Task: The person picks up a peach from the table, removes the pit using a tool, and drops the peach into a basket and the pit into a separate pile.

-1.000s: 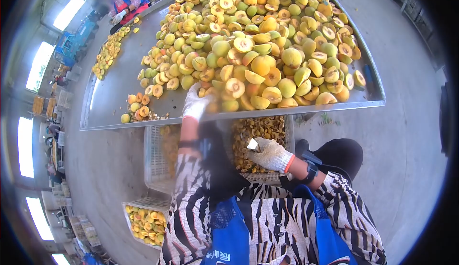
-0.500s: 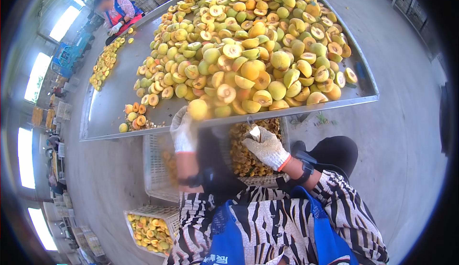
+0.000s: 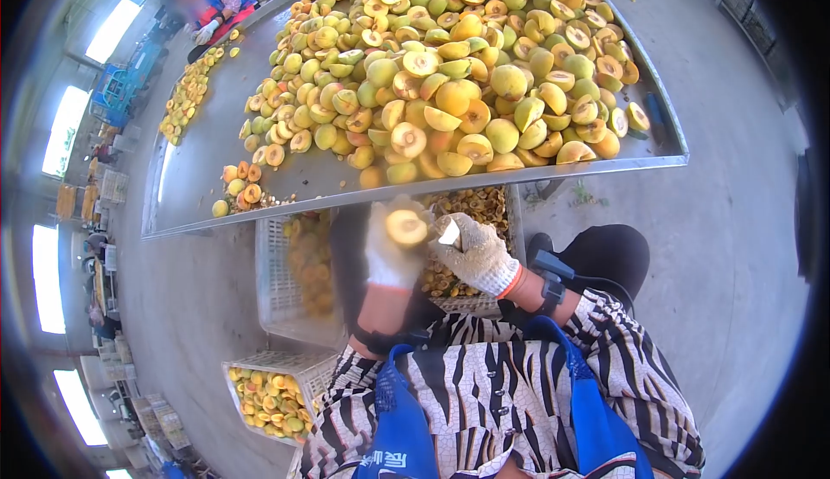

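Observation:
My left hand (image 3: 391,250), in a white knitted glove and blurred by motion, holds a peach half (image 3: 406,227) with its pale cut face turned up. Close on its right, my gloved right hand (image 3: 474,252) is closed around a small white-handled tool (image 3: 449,233), whose working end does not show clearly. Both hands are just below the near edge of a metal table (image 3: 346,200). A large heap of halved yellow-green peaches (image 3: 450,98) covers much of that table. Under my right hand stands a crate of brownish fruit pieces (image 3: 445,282).
Left of my knees is a white crate (image 3: 275,284) with fruit halves, and another filled crate (image 3: 272,403) stands lower left. A few peach halves and scraps (image 3: 245,189) lie near the table's left corner. Another person (image 3: 212,8) works at the far left end.
My left hand has come from the table edge toward the right and down, bringing the peach half beside the tool. My right hand has shifted slightly left.

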### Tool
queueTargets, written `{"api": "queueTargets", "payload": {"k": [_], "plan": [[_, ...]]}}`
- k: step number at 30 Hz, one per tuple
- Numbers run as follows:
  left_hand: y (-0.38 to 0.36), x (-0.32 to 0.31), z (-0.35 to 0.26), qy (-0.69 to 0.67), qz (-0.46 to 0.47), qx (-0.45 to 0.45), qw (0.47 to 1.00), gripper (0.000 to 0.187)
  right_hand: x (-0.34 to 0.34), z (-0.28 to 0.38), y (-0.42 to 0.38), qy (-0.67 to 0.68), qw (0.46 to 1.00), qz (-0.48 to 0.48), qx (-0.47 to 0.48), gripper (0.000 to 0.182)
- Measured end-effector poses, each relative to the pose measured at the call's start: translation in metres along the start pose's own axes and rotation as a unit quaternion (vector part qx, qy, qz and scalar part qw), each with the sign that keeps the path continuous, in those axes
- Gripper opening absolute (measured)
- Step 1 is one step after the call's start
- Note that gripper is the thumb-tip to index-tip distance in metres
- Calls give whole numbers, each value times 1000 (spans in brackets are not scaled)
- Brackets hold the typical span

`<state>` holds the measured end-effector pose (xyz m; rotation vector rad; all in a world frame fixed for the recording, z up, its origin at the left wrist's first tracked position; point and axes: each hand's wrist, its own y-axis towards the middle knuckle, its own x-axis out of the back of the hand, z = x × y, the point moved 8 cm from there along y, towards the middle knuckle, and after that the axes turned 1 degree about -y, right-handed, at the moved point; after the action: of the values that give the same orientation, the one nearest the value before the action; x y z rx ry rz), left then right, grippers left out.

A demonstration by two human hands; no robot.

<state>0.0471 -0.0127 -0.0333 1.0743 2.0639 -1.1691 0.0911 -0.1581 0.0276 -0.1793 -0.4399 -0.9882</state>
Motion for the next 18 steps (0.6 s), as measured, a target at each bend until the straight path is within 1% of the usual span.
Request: {"api": "queueTargets", "payload": {"k": [1,2,3,4,5,8,9,12,14,16,18], "plan": [[-4,-5,-3,-26,14,14,999,46,-7,-17,4,1,996,59,-74,36],[-7,-11,-4,-52,28,29,998,46,-13,-21,4,-10,990,99,-96,37],[-7,-9,-7,-30,-1,14,999,46,-16,-19,2,-21,983,139,-120,38],[-6,-8,-7,-15,5,13,1000,45,-18,-17,-2,-32,973,177,-144,39],[-5,-7,-7,0,12,11,1000,44,-19,-9,-5,-20,966,212,-149,40],[-8,-8,-5,46,17,-14,999,44,-25,-5,-6,-83,970,216,-72,41],[-9,-9,-4,63,17,-25,998,44,-21,0,-6,-72,978,188,-55,22],[-7,-9,-7,166,57,-94,980,38,-31,-14,-8,-65,976,199,-64,22],[-9,-13,-7,228,57,-147,961,35,-35,-20,-9,-60,974,201,-86,23],[-11,-16,-7,253,51,-174,950,32,-39,-26,-10,-52,973,201,-100,23],[-11,-17,-7,242,36,-178,953,28,-43,-31,-11,-43,973,199,-105,23]]}}
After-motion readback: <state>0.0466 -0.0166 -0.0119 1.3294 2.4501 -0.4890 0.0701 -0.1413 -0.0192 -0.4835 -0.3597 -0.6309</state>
